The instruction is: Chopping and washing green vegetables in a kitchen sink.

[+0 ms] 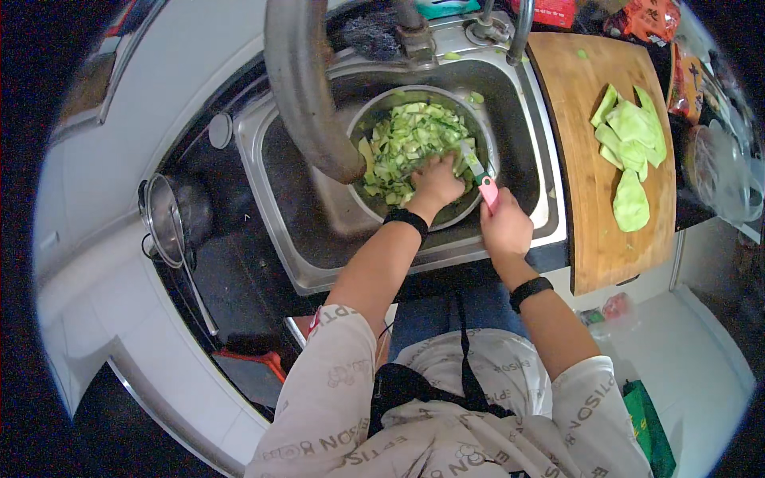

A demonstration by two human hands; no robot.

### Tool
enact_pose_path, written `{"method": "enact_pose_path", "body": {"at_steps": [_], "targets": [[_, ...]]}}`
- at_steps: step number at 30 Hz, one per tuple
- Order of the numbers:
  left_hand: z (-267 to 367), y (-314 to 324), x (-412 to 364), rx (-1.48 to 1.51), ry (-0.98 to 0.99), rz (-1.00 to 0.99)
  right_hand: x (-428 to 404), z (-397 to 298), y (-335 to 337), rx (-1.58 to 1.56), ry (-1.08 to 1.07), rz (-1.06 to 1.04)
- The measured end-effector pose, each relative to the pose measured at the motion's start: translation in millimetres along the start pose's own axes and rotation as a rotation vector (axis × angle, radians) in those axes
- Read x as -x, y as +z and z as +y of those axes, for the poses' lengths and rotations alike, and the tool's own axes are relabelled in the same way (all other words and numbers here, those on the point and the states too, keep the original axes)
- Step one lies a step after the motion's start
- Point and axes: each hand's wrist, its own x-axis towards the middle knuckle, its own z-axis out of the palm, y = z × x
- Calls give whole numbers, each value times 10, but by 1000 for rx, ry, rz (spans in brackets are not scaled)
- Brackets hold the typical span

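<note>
A round metal basin sits in the stainless steel sink, holding many chopped pale green vegetable pieces. My left hand reaches into the basin with its fingers among the pieces; whether it grips any cannot be told. My right hand is closed around the pink handle of a small knife at the basin's near right rim. The blade points away from me over the vegetables, with a green bit on it. Pale green cabbage leaves lie on the wooden cutting board to the right.
A thick grey pipe comes down over the sink's left part, its end beside the basin. A metal faucet stands behind. Left on the dark counter are a glass lid and a round white lid. Food packages lie beyond the board.
</note>
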Motion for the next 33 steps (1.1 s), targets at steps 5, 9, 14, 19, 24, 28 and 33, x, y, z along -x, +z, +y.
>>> {"method": "enact_pose_path", "body": {"at_steps": [5, 9, 14, 19, 24, 28, 33], "targets": [[-14, -82, -64, 136, -115, 55, 8, 34, 25, 0, -11, 6], [-269, -167, -151, 119, -161, 209, 3, 52, 14, -4, -5, 0], [-571, -33, -269, 149, -33, 159, 1, 54, 36, -13, -18, 29], [-593, 45, -330, 2, -61, 220, 5, 24, 10, -19, -19, 12], [-559, -102, -347, 56, -94, 121, 21, 0, -33, -27, -32, 13], [-663, -268, -307, 245, 70, -66, 20, 0, 6, -27, -49, 48], [-519, -412, -78, 127, 55, -349, 3, 89, 35, -43, -48, 79]]}}
